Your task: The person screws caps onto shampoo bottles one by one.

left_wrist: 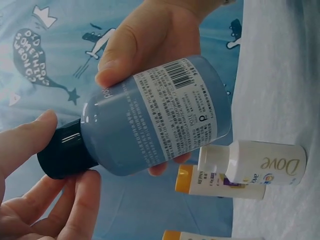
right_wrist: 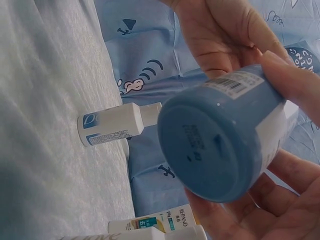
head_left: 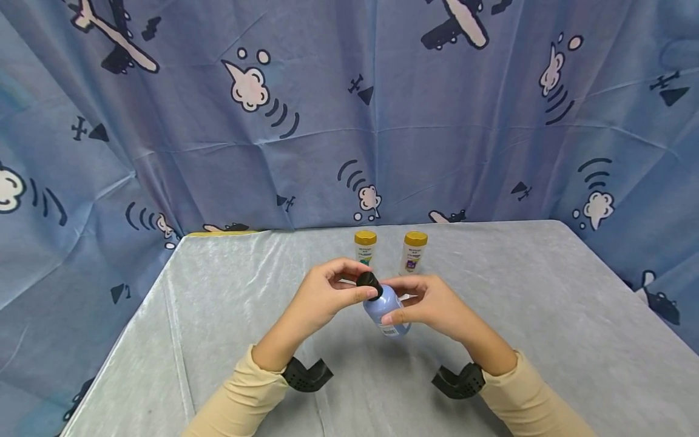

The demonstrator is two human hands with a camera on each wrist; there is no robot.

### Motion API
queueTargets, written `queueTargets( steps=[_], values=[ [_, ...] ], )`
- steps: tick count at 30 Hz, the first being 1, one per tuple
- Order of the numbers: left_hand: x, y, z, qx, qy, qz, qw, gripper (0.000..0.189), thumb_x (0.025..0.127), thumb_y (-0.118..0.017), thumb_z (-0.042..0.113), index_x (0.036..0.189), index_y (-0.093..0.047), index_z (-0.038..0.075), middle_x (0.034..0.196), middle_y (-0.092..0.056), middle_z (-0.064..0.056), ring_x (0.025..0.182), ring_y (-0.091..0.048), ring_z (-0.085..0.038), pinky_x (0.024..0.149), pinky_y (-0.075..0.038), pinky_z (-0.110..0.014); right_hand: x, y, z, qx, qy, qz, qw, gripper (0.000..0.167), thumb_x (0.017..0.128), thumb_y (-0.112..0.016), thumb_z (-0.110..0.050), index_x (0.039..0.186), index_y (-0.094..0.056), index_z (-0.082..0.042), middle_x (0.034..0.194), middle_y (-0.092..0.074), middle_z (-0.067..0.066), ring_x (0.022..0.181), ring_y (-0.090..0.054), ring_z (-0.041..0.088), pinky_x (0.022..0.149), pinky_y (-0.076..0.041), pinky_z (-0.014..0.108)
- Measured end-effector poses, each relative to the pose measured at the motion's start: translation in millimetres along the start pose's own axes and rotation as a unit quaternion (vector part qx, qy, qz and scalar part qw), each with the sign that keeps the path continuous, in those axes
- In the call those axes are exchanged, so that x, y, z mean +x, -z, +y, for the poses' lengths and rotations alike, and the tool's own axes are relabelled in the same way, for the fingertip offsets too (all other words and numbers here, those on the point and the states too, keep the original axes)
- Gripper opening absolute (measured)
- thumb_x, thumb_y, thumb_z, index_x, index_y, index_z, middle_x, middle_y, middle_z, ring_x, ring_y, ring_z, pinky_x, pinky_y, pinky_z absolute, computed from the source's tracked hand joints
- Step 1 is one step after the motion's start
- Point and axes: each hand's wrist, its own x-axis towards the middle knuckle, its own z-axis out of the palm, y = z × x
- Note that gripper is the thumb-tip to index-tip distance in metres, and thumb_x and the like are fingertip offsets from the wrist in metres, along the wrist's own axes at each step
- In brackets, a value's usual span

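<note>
A blue bottle (head_left: 377, 308) with a black cap (head_left: 368, 281) is held tilted above the table, between both hands. The left hand (head_left: 327, 290) pinches the cap between thumb and fingers. Around the bottle's body curl the thumb and fingers of the right hand (head_left: 428, 303). In the left wrist view the cap (left_wrist: 67, 150) sits on the bottle, whose printed back label (left_wrist: 175, 110) has a barcode. The right wrist view looks onto the bottle's round base (right_wrist: 200, 155); the cap is hidden there.
Two yellow-capped bottles (head_left: 365, 246) (head_left: 414, 250) stand beyond the hands on the grey cloth-covered table (head_left: 229, 303). The left wrist view shows a white Dove bottle (left_wrist: 270, 162); the right wrist view has a white bottle (right_wrist: 112, 124). A patterned blue curtain (head_left: 327, 73) hangs behind.
</note>
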Motion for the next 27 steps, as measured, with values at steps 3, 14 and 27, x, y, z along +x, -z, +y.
queueTargets(
  steps=[3,14,27],
  values=[
    [-0.8,-1.0,1.2,-0.005,-0.002,0.005,1.0,0.032,0.086,-0.079,0.019,0.114,-0.07,0.006,0.112,-0.07,-0.012,0.09,-0.072,-0.012,0.083,-0.058,-0.029,0.6,-0.7,0.7,0.004,-0.002,0.001,1.0,0.063,0.077,-0.087,-0.021,0.13,-0.062,0.002,0.119,-0.067,0.021,0.093,-0.072,0.022,0.079,-0.06,0.033],
    [-2.2,-3.9,-2.9,-0.003,-0.042,0.015,0.999,0.032,0.087,-0.077,0.014,0.116,-0.071,0.002,0.112,-0.072,-0.015,0.091,-0.071,-0.012,0.083,-0.059,-0.028,-0.3,-2.0,0.3,0.006,-0.004,0.007,0.9999,0.062,0.076,-0.087,-0.021,0.128,-0.064,0.001,0.118,-0.067,0.021,0.09,-0.073,0.021,0.076,-0.06,0.032],
    [-4.4,-1.9,-3.1,0.008,-0.105,-0.003,0.9944,0.028,0.086,-0.076,0.006,0.112,-0.071,-0.001,0.11,-0.071,-0.018,0.092,-0.067,-0.009,0.083,-0.058,-0.025,-1.1,0.8,-0.6,0.022,0.018,-0.029,0.9992,0.056,0.077,-0.085,-0.017,0.125,-0.065,0.005,0.117,-0.07,0.02,0.093,-0.07,0.02,0.076,-0.06,0.035]
  ],
)
